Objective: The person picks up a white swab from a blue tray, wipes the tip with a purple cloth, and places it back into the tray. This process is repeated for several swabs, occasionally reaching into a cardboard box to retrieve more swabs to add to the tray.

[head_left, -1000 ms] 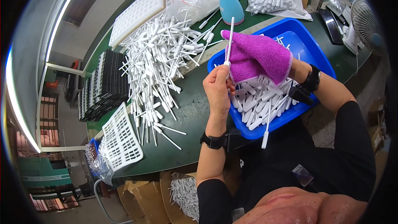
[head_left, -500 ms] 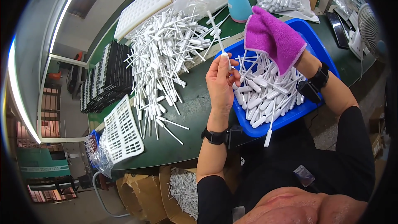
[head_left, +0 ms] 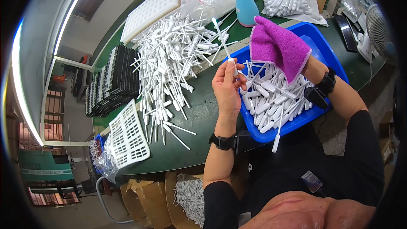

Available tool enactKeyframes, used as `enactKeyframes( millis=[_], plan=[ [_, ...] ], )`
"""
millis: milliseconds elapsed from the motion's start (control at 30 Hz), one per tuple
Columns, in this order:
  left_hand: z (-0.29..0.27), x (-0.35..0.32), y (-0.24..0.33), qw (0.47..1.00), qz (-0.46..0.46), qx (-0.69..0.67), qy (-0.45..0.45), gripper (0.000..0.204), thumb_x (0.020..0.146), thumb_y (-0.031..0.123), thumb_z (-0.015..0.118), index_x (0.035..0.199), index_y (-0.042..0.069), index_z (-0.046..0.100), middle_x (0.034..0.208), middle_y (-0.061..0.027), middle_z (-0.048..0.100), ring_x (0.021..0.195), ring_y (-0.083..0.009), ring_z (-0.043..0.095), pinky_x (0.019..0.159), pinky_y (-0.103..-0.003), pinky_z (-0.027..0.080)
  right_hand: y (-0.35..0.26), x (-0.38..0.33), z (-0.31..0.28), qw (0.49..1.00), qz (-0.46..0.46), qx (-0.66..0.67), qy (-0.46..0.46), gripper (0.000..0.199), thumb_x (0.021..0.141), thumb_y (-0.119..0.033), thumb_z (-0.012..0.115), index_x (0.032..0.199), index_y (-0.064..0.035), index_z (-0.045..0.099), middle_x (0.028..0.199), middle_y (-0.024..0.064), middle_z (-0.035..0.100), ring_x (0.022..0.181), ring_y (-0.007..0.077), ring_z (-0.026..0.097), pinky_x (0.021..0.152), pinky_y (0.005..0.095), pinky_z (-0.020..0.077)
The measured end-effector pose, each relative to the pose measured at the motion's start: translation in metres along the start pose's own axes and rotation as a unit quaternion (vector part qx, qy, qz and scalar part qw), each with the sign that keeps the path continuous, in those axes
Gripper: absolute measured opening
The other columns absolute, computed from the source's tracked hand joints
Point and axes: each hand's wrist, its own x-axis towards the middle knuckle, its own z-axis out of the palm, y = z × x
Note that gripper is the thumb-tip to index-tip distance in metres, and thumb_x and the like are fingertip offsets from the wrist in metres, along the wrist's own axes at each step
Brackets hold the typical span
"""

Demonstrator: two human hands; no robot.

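Observation:
My left hand [head_left: 227, 85] pinches a white plastic stick [head_left: 223, 42] by its thicker oval end, with the thin shaft pointing up and away. On my right, a purple cloth [head_left: 277, 46] drapes over my right hand [head_left: 313, 70]; only the back of the hand near the wrist shows, the fingers being hidden in the cloth. Beneath both hands, a blue tray [head_left: 251, 132] holds a heap of similar white sticks [head_left: 268, 97]. One stick [head_left: 277, 132] leans out over the tray's near rim. The held stick and the cloth are apart.
A large pile of white sticks [head_left: 169, 55] lies left on the green table [head_left: 203, 121]. Around it are stacked black trays [head_left: 112, 82], a white slotted basket [head_left: 129, 138] and a white perforated block [head_left: 150, 10]. A blue spray bottle [head_left: 246, 10] and fan [head_left: 379, 32] stand farther back.
The cloth on my right hand has come slightly nearer and to the left. My left hand and its stick have shifted a little nearer. Both grips look the same.

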Motion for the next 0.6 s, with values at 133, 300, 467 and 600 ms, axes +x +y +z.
enactKeyframes(
  millis=[133, 300, 467, 600],
  plan=[
    [-0.004, 0.000, -0.003, 1.000, 0.009, 0.012, -0.004, 0.025, 0.094, 0.023, 0.058, 0.105, 0.000, 0.060, 0.085, -0.0083, 0.063, 0.057, -0.0094, 0.055, 0.043, -0.021, 0.042, 0.005, 0.006, -0.009, 1.000, 0.001, -0.008, 0.011, 0.042, 0.100, -0.026, 0.045, 0.137, -0.0089, 0.041, 0.104, 0.0013, 0.056, 0.090, 0.0110, 0.059, 0.091, 0.0275, 0.0491],
    [0.012, -0.001, -0.002, 0.999, 0.001, 0.034, -0.004, 0.024, 0.095, 0.022, 0.056, 0.103, 0.000, 0.061, 0.086, -0.0091, 0.064, 0.059, -0.0106, 0.058, 0.044, -0.023, 0.044, 0.011, 0.014, -0.023, 0.995, 0.011, 0.097, -0.015, 0.044, 0.100, -0.032, 0.042, 0.136, -0.0078, 0.041, 0.105, 0.0028, 0.057, 0.093, 0.0152, 0.060, 0.092, 0.0310, 0.0482],
    [0.041, 0.003, -0.016, 0.985, -0.054, 0.121, -0.109, 0.023, 0.097, 0.018, 0.050, 0.104, -0.002, 0.059, 0.084, -0.0097, 0.066, 0.062, -0.0149, 0.063, 0.049, -0.027, 0.050, 0.031, -0.012, -0.030, 0.990, 0.081, 0.094, -0.069, 0.036, 0.098, -0.029, 0.046, 0.129, -0.0110, 0.049, 0.111, 0.0079, 0.061, 0.096, 0.0154, 0.062, 0.079, 0.0267, 0.0531],
    [0.069, -0.010, -0.029, 0.906, -0.006, 0.378, -0.190, 0.023, 0.098, 0.016, 0.044, 0.108, -0.002, 0.054, 0.076, -0.0082, 0.064, 0.065, -0.0180, 0.065, 0.056, -0.028, 0.054, 0.015, -0.013, -0.041, 0.960, 0.073, 0.221, -0.156, 0.032, 0.098, -0.029, 0.044, 0.123, -0.0105, 0.051, 0.085, 0.0041, 0.055, 0.071, 0.0134, 0.054, 0.066, 0.0262, 0.0479]
  ],
)
